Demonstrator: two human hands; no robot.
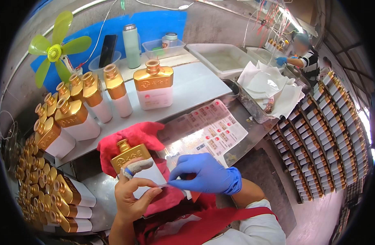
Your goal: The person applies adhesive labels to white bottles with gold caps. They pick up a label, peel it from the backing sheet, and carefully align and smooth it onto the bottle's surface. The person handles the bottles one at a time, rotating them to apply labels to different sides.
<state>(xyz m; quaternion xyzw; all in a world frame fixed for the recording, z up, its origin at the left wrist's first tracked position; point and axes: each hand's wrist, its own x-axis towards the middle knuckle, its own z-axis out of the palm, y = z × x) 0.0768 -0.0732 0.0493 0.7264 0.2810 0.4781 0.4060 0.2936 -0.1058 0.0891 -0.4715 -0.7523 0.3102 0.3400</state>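
Observation:
A flat bottle point(127, 156) with gold shoulders and a white body lies on a red cloth point(152, 131) in front of me. My left hand point(130, 200), with a grey cover on one finger, is over the bottle's lower part, thumb and a finger pinched together. My right hand point(205, 173), in a blue glove, meets it there with closed fingertips. A thin pale sliver shows between the two pinches, too small to name. Just beyond the right hand lies a glossy sheet of printed labels point(220, 130) with red marks.
Gold-and-white bottles point(120, 96) stand on the grey board point(195, 83), with many more at lower left. A green fan point(53, 53), a flask point(132, 47) and white tubs point(216, 57) line the back. Bottle racks point(318, 143) rise at right; a co-worker point(304, 57) is beyond.

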